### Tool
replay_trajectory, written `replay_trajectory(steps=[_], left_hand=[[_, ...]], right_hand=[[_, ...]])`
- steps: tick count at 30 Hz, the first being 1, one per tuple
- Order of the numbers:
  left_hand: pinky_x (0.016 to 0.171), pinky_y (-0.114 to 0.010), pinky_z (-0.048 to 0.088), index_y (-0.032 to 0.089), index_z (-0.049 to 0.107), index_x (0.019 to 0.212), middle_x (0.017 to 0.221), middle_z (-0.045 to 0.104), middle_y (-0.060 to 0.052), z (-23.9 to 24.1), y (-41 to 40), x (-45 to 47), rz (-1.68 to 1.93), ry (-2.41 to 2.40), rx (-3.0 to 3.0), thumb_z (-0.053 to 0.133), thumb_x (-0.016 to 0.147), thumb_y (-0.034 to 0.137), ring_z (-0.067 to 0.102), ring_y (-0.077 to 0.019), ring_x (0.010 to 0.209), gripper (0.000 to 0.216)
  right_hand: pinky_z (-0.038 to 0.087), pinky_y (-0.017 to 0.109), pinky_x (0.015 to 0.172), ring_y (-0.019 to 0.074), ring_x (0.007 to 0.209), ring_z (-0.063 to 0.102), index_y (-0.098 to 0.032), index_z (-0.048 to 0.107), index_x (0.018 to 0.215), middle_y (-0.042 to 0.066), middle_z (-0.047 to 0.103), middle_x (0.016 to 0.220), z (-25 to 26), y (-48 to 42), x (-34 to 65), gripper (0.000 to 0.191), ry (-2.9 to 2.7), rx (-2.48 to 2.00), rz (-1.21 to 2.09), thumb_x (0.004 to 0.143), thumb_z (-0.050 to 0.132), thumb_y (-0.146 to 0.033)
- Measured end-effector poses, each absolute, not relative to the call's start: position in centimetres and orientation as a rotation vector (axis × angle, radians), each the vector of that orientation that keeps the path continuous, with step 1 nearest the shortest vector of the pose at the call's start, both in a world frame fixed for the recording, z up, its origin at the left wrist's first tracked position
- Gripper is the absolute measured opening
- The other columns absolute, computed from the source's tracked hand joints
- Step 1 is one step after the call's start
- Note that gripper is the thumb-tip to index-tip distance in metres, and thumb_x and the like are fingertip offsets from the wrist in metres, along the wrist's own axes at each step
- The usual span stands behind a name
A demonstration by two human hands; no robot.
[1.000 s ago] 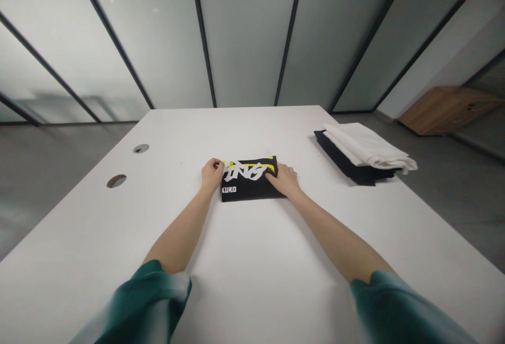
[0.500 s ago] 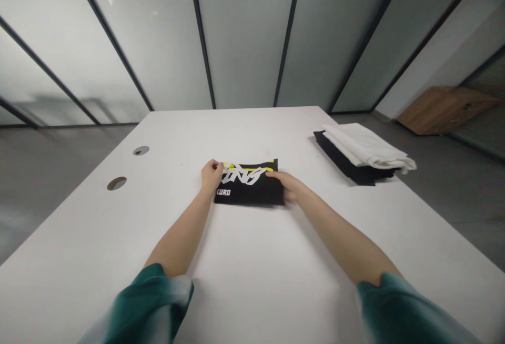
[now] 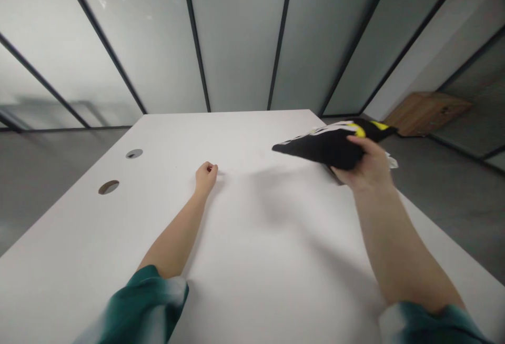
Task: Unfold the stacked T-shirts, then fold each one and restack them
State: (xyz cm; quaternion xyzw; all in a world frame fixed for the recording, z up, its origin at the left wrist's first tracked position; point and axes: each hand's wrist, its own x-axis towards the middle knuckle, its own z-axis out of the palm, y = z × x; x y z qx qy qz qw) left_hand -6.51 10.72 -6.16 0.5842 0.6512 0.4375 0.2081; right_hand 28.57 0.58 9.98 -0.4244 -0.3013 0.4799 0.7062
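Note:
My right hand (image 3: 365, 169) grips a folded black T-shirt (image 3: 323, 148) by its right part, thumb on top and the other fingers underneath. White and yellow print shows on the shirt's upper face. It is lifted off the white table (image 3: 252, 265) and tilted, its left end pointing out over the tabletop, with a shadow below. On the left, my left hand (image 3: 205, 176) rests on the table with its fingers curled in and nothing visible in them. Behind the lifted shirt and my right hand, the stack of folded white cloth (image 3: 392, 161) and black cloth is mostly hidden.
Two round holes pierce the tabletop at the left, a nearer hole (image 3: 108, 187) and a farther hole (image 3: 134, 153). Frosted glass panels (image 3: 240, 39) stand past the far edge. A wooden cabinet (image 3: 428, 112) sits on the grey floor at the far right.
My right hand has raised the folded shirt from the table and carried it right, over the stack. The left hand has let go of it and stays in about the same place.

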Motion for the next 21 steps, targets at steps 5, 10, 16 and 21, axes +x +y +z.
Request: replay_trajectory(steps=[5,10,16,21], left_hand=[[0.067,-0.029,0.04,0.023,0.051,0.065,0.063,0.055,0.001,-6.4,10.9,-6.6,1.216,1.812,1.664,0.049,0.077,0.035,0.053,-0.0179,0.067,0.017],[0.068,-0.03,0.04,0.023,0.051,0.066,0.063,0.056,0.0,-6.5,11.0,-6.6,1.22,1.823,1.665,0.049,0.076,0.036,0.054,-0.0185,0.067,0.017],[0.067,-0.03,0.041,0.023,0.053,0.067,0.063,0.057,0.0,-6.1,10.8,-6.6,1.183,1.837,1.667,0.049,0.075,0.037,0.054,-0.0186,0.066,0.017],[0.068,-0.03,0.042,0.023,0.053,0.068,0.063,0.058,0.0,-5.9,10.7,-6.6,1.176,1.852,1.659,0.049,0.075,0.037,0.055,-0.0189,0.067,0.016]], right_hand=[[0.058,0.034,0.089,0.0178,0.134,0.049,-0.035,0.062,0.07,-0.006,0.072,0.108,14.0,-1.6,35.1,0.019,-0.621,-0.896,0.667,0.078,0.052,-0.021],[0.057,0.024,0.073,0.014,0.118,0.059,-0.03,0.057,0.061,-0.001,0.07,0.095,15.4,1.3,39.6,0.02,-0.452,-0.873,0.589,0.075,0.051,-0.016],[0.056,0.034,0.08,0.02,0.093,0.062,-0.031,0.053,0.065,0.002,0.064,0.072,17.2,7.4,42.1,0.019,-0.436,-0.875,0.578,0.077,0.055,-0.016],[0.053,0.026,0.067,0.0124,0.09,0.061,-0.027,0.048,0.092,0.001,0.062,0.098,12.4,8.6,43.4,0.011,-0.388,-1.241,0.404,0.091,0.039,-0.023]])
